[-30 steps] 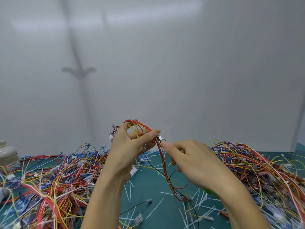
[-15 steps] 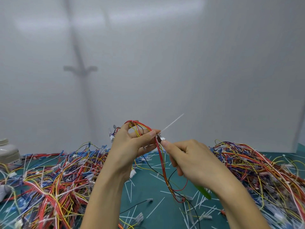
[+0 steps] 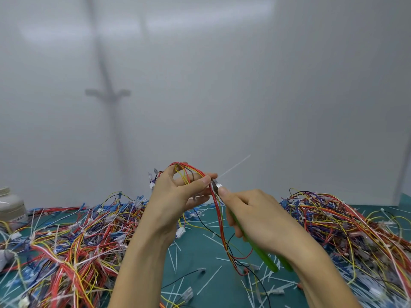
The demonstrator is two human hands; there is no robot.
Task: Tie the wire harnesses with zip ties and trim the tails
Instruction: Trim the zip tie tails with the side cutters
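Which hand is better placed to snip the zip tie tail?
Right: the right hand grips the green-handled cutters, tip at the base of the zip tie tail, while the left hand holds the wire harness.

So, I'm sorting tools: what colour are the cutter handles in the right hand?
The cutter handles are bright green, clearest in the head view.

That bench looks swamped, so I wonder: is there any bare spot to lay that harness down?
Only the strip of green mat in the middle, between the left wire pile and the right wire pile, and even that is strewn with cut tie tails. Both piles are crowded, and a white jar fills the far left edge.
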